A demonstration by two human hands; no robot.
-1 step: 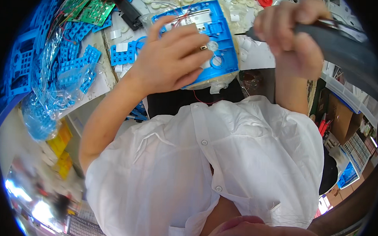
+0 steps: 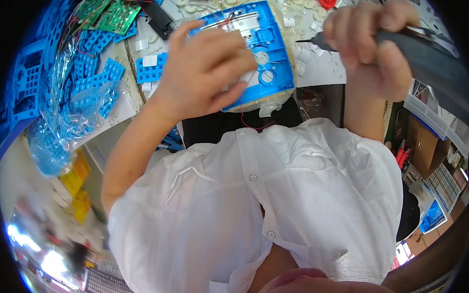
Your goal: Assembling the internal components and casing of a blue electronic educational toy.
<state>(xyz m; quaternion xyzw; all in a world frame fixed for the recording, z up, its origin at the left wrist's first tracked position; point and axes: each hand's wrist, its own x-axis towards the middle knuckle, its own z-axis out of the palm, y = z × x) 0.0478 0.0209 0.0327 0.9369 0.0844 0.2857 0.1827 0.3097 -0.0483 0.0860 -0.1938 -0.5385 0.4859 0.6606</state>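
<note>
**Left hand on the blue housing, right hand round the driver**

My left hand [image 2: 203, 68] lies flat on the blue plastic housing [image 2: 258, 49], its fingers [image 2: 232, 56] spread fairly wide and pressing down on the left half of it; the thumb runs along the near edge. The housing sits at the near edge of the desk [image 2: 319, 72], just above my white shirt [image 2: 253, 199], with a thin red wire [image 2: 253, 124] trailing off its lower edge (it loops onto the dark gap below).

My right hand [image 2: 367, 45] is wrapped tight around the dark handle of an electric screwdriver [image 2: 428, 57], fingers fully curled about it. Its thin bit [image 2: 308, 41] points left, tip just beside the housing's right edge; I cannot tell whether it touches.

To the left lie a clear bag of small blue plastic parts [image 2: 76, 94] and green circuit boards [image 2: 107, 10]. Small white round pieces [image 2: 296, 9] are scattered behind the housing. My left forearm hides much of the desk's near left part.
</note>
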